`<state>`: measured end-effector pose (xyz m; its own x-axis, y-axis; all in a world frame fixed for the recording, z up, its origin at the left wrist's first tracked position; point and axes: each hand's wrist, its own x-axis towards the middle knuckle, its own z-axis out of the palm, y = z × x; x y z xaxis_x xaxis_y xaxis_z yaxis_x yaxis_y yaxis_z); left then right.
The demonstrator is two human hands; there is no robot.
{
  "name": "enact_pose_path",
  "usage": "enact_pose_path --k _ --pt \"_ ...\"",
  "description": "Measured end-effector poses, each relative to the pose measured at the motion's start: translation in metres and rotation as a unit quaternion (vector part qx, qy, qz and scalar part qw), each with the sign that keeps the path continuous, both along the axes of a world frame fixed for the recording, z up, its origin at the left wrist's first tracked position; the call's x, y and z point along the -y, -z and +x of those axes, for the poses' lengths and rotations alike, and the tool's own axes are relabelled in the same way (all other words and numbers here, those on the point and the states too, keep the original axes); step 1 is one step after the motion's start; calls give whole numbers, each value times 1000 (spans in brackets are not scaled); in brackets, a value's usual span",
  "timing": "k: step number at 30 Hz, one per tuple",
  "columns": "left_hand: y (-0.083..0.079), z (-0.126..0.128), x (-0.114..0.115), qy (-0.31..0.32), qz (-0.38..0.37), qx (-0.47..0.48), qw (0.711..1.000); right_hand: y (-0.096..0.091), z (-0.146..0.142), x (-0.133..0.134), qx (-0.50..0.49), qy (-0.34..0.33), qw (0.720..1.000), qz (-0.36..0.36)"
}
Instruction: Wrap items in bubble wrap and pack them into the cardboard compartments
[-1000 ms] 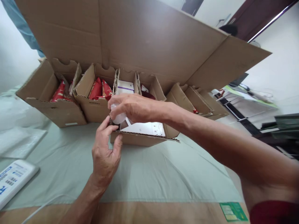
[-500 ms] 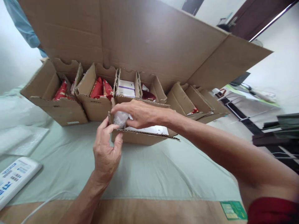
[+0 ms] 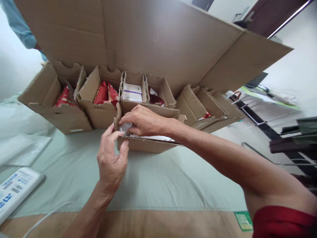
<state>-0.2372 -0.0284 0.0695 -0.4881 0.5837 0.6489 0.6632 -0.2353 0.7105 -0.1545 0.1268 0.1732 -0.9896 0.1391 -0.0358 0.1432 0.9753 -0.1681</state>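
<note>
Corrugated matt cardboard box; crinkly clear plastic pouch; glossy red packets; smooth cloth.

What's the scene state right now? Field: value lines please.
left hand: pinches the near left corner of the small cardboard box
right hand: holds a clear plastic packet at that box's left end, fingers curled over it
box contents: white sheet lying inside
behind: row of cardboard trays; red packets in two, a white carton in a third
surface: pale green cloth
other: white device at far left; another person's blue sleeve top left
</note>
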Motion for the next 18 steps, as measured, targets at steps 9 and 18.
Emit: enact_pose_path --k 9,18 --pt "-1 0 0 0 -5 8 1000 -3 -5 5 40 14 999 13" --pt "1 -3 12 55 -25 198 978 -29 117 49 -385 201 901 -12"
